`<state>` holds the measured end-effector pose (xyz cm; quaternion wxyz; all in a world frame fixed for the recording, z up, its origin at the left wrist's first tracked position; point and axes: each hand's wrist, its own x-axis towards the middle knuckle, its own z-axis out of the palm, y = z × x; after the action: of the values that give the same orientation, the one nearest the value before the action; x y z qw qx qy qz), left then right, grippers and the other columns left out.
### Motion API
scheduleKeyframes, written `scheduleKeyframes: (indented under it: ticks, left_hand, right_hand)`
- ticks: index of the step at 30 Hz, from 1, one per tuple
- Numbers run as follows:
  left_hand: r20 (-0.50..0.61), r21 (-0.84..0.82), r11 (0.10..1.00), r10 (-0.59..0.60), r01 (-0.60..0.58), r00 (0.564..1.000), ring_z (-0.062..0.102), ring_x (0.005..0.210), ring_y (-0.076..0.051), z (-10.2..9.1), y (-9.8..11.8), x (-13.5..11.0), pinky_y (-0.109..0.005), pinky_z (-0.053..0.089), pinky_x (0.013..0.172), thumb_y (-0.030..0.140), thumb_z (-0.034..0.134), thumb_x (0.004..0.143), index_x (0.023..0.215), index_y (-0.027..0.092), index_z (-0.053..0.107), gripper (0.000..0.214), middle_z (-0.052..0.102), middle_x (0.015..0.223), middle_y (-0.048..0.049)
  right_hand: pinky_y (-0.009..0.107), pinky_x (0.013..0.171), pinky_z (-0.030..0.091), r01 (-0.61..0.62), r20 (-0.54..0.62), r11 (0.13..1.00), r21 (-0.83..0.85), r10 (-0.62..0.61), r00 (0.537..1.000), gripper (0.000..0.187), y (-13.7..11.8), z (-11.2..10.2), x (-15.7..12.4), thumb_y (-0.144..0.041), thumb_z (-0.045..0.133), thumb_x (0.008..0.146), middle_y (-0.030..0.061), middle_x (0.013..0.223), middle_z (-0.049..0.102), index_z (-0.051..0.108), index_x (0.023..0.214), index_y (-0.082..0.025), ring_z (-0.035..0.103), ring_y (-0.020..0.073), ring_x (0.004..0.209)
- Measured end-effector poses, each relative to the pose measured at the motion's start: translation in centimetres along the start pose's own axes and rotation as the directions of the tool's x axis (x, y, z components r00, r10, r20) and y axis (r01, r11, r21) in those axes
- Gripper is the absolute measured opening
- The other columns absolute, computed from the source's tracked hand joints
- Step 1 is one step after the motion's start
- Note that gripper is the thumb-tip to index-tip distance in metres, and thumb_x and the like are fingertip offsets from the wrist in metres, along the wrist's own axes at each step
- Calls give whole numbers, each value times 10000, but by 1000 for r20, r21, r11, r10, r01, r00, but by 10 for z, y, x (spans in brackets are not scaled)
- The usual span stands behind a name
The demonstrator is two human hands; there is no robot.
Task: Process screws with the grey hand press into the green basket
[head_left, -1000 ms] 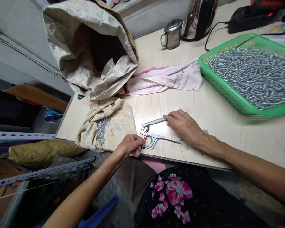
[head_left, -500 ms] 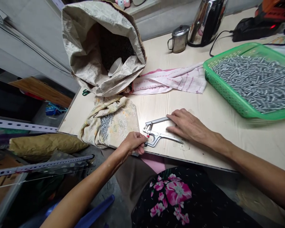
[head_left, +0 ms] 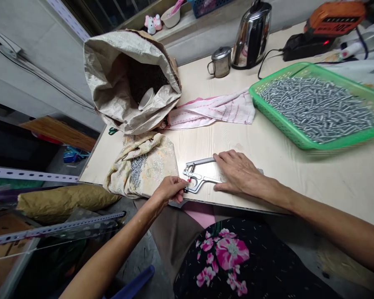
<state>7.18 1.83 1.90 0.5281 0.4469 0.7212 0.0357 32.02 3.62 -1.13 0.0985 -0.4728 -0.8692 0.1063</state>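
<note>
A pair of silver hand-press pliers [head_left: 195, 183] lies on the table near its front edge, with a spring and a small red piece at the jaw. My right hand [head_left: 238, 172] spans the handles. Its fingers bend over the upper handle and its thumb lies across the lower one, hiding the handle ends. At the jaw my left hand [head_left: 171, 187] is closed in a pinch beside the red piece; whatever is between the fingertips is too small to make out. Left of the pliers, a small pile of metal pins [head_left: 139, 170] rests on a patterned cloth [head_left: 162, 162].
A green basket [head_left: 286, 132] full of metal pins stands on the right. Behind the cloth, a large woven sack [head_left: 104, 74] gapes open with a white cup [head_left: 146, 99] inside. A pink-striped towel [head_left: 218, 111], a metal mug [head_left: 222, 64] and a kettle [head_left: 252, 37] are farther back.
My right hand has come down over the handles, its thumb now across the lower one. My left hand still pinches at the jaw. The whole view has shifted slightly.
</note>
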Motion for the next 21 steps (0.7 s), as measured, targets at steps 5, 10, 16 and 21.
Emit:
scheduleKeyframes:
  ticks: [5,10,16,21]
  left_hand:
    - [-197,645,630,683,-432,703,622,1023,-248,10,12,-7,-379,506,896,369,664,854,1133,189,620,335,670,1062,-97]
    - [233,683,238,825,-691,515,433,1314,-329,31,37,16,-485,393,1091,391,757,785,1403,154,409,748,486,1427,-174]
    - [412,653,121,771,-748,485,487,1204,-323,34,52,34,-459,423,1038,415,784,753,1424,93,362,856,512,1356,-198]
    - [335,699,171,780,-695,529,508,1060,-296,39,56,36,-436,463,929,417,677,852,1335,98,484,610,593,1139,-145]
  right_hand:
    - [399,797,434,44,-8,999,15,-44,999,425,-4,-3,-1,-387,730,795,126,1063,573,556,1107,-157,507,294,972]
    - [412,816,459,61,-22,997,50,-60,998,563,-1,-4,-5,-503,720,791,143,1105,563,523,1172,-138,514,298,987]
    - [400,812,473,-30,113,999,-20,32,993,668,2,-17,-11,-438,862,636,153,1095,562,552,1126,-106,523,309,1002]
    - [370,755,467,-44,83,998,-39,47,995,442,17,-17,0,-399,839,710,120,1008,574,615,1000,-152,543,269,926]
